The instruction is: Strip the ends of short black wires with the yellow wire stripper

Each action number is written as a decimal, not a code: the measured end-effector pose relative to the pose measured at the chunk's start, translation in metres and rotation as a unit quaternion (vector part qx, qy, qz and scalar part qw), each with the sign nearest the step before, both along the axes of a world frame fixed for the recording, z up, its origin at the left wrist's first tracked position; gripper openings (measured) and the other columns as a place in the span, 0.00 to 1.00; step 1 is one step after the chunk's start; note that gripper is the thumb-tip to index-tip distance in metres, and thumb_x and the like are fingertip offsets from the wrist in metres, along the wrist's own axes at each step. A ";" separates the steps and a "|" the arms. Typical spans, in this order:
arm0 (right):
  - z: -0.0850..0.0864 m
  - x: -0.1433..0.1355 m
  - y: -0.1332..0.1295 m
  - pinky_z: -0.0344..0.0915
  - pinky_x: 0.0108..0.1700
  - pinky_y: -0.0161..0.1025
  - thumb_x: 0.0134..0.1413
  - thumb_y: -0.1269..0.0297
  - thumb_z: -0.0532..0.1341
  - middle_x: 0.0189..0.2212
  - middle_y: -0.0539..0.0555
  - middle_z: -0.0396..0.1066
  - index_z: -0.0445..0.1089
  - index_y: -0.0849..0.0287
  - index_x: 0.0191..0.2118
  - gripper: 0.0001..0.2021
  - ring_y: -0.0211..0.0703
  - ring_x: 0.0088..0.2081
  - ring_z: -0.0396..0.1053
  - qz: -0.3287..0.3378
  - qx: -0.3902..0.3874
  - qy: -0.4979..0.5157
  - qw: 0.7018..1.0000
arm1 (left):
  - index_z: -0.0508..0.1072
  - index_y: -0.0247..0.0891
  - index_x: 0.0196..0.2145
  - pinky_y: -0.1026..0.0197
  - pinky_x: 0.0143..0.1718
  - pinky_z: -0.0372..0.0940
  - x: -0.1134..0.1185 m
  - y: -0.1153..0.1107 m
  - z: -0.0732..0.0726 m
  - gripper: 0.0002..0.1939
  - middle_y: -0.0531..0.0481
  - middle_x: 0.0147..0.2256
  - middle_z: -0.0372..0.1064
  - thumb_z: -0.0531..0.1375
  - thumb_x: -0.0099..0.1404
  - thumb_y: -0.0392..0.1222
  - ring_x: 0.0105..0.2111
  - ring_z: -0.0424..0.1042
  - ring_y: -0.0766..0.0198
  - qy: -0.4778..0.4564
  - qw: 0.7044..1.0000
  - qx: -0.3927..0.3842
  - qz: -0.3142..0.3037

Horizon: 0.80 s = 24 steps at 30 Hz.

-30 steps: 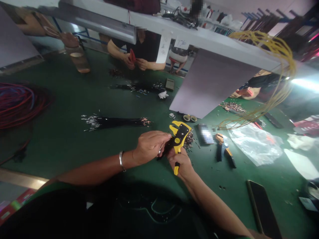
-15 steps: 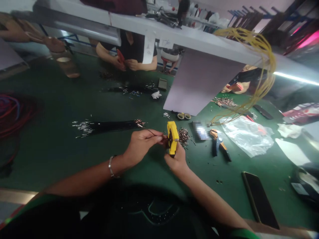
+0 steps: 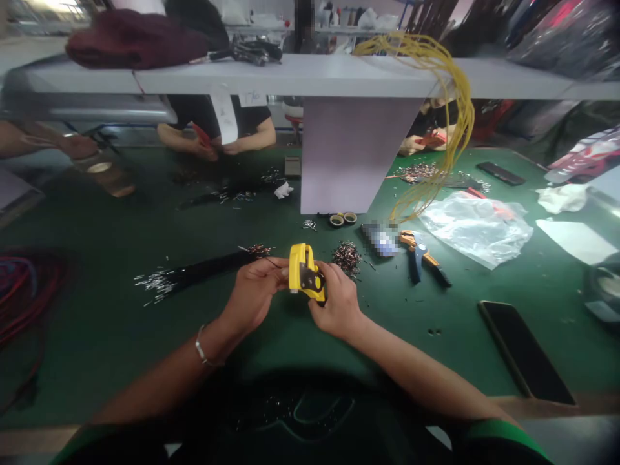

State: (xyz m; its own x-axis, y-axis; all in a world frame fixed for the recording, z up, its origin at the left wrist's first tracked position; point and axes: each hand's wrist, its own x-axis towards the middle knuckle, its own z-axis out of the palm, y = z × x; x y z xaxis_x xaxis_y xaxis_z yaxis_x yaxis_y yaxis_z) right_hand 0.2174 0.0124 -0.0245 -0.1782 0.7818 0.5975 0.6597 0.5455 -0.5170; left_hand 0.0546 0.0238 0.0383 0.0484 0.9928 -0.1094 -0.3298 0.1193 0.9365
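Observation:
My right hand (image 3: 339, 300) is wrapped round a yellow hand tool (image 3: 303, 268) with a black part on its side. Against the tool's left side, my left hand (image 3: 254, 290) pinches a thin dark wire, whose end is hidden at the tool. A bundle of black wires (image 3: 208, 269) lies left of my hands, with silvery ends at the left and coppery ends at the right. Just beyond my right hand is a pile of small metal terminals (image 3: 346, 256).
An orange and blue tool (image 3: 422, 255), a clear plastic bag (image 3: 479, 226) and a phone (image 3: 527, 352) lie to the right. Yellow wires (image 3: 458, 123) hang from the shelf (image 3: 271, 77). Red wires (image 3: 19, 290) lie far left. Other people's hands show across the table.
The view has levelled and shifted. The yellow tool has turned in my right hand and shows more of its black side. My left hand remains close against it.

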 end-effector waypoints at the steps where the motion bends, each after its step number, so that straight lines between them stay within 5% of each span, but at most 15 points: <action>1: 0.000 0.000 0.000 0.69 0.44 0.51 0.39 0.71 0.58 0.42 0.63 0.68 0.59 0.62 0.54 0.30 0.56 0.44 0.68 -0.001 0.000 0.001 1.000 | 0.78 0.34 0.26 0.64 0.27 0.68 0.000 0.000 0.000 0.07 0.49 0.24 0.76 0.70 0.47 0.38 0.23 0.71 0.67 -0.003 1.000 -0.004 0.007; 24: -0.010 0.001 0.004 0.70 0.42 0.51 0.43 0.69 0.58 0.41 0.64 0.70 0.58 0.62 0.54 0.27 0.57 0.41 0.71 -0.020 0.041 -0.011 0.999 | 0.79 0.36 0.29 0.55 0.34 0.73 0.003 -0.004 0.001 0.05 0.47 0.27 0.76 0.66 0.52 0.38 0.28 0.75 0.62 0.024 1.000 0.010 -0.009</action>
